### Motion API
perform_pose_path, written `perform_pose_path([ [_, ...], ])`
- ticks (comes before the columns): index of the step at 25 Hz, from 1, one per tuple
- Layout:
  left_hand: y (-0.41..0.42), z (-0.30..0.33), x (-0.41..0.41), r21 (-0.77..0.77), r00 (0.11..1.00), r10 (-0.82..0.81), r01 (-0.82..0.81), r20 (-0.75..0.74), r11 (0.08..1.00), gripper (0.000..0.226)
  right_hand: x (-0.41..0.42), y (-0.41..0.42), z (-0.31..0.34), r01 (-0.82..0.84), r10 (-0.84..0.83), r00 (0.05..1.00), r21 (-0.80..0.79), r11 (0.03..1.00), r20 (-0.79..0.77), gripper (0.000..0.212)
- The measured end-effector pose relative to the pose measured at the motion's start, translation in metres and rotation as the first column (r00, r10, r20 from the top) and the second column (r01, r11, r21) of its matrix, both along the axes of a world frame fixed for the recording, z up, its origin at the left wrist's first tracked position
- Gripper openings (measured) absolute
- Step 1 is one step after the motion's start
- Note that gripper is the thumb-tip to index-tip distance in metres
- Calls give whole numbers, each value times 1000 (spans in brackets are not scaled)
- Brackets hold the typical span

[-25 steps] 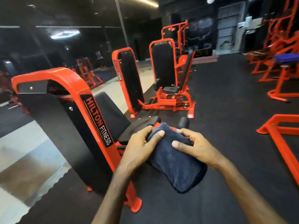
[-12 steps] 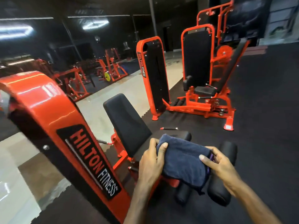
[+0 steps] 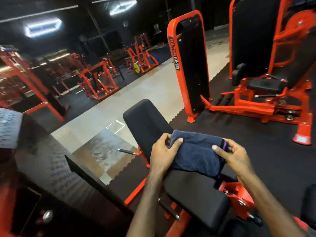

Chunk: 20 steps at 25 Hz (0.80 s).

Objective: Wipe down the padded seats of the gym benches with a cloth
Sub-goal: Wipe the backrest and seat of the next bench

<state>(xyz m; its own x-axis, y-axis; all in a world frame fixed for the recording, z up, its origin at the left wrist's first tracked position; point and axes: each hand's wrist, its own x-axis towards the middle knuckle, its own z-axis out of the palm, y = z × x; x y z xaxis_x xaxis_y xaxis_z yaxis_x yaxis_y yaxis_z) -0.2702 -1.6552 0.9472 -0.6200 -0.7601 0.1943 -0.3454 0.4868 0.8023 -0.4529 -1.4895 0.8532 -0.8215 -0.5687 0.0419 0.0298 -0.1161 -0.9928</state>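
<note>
The left hand [image 3: 164,153] grips the cloth's [image 3: 196,153] left end, thumb on top; the right hand [image 3: 234,157] pinches its right end. The folded cloth spans between them, over the seat [image 3: 193,195]. Its underside is hidden; the left foreground is blurred.

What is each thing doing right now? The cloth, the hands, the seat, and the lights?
Cloth: folded, held at both ends over the seat.
Left hand: grips the cloth's left end.
Right hand: pinches the cloth's right end.
Seat pad: flat, bare, just below the cloth.
Backrest: tilted back.
Ceiling lights: on.
</note>
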Motion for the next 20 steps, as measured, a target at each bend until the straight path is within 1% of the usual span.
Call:
perform_pose_path([
  [2, -54, -2, -28, -6, 999, 39, -39, 13, 999, 20, -35, -60, -4, 13, -7, 997, 70, 997, -73, 22],
  [3, -82, -3, -39, 10, 999, 48, -49, 24, 999, 16, -48, -89, -5, 55, -40, 990, 112, 992, -133, 21],
  [5, -139, -6, -58, 4, 997, 48, -49, 59, 999, 16, -72, -144, 0, 167, -110, 941, 159, 973, -319, 22],
  [6, -166, -7, -64, 8, 994, 49, -50, 99, 999, 18, -83, -170, 2, 200, -118, 920, 187, 962, -374, 24],
  [9, -234, -1, -70, -19, 981, 78, -76, 177, 997, 21, -104, -241, 15, 199, -73, 893, 245, 949, -444, 28],
  [11, -282, 2, -76, -3, 953, 39, -40, 300, 999, 20, -114, -293, 15, 163, -48, 894, 225, 961, -445, 30],
  [13, -330, 8, -80, -5, 877, -53, 63, 478, 998, 25, -114, -344, 13, 143, -42, 884, 184, 972, -465, 29],
  [15, -381, 12, -85, 56, 750, -173, 179, 639, 982, 31, -111, -395, 7, 138, -49, 863, 142, 980, -503, 27],
  [16, -402, 15, -88, 101, 690, -226, 218, 688, 971, 32, -109, -418, 6, 152, -56, 846, 139, 979, -530, 24],
  [17, -422, 18, -91, 116, 664, -252, 243, 704, 963, 32, -107, -438, 3, 166, -53, 828, 153, 974, -558, 21],
  [18, -447, 18, -95, 107, 681, -261, 260, 685, 960, 30, -102, -462, -3, 175, -44, 813, 171, 970, -580, 21],
  [19, -475, 16, -100, 11, 733, -205, 260, 649, 965, 27, -96, -490, -10, 172, -27, 803, 189, 967, -596, 22],
  [20, -506, 9, -107, -147, 787, -112, 249, 606, 957, 26, -90, -517, -18, 166, -8, 790, 202, 965, -614, 25],
])
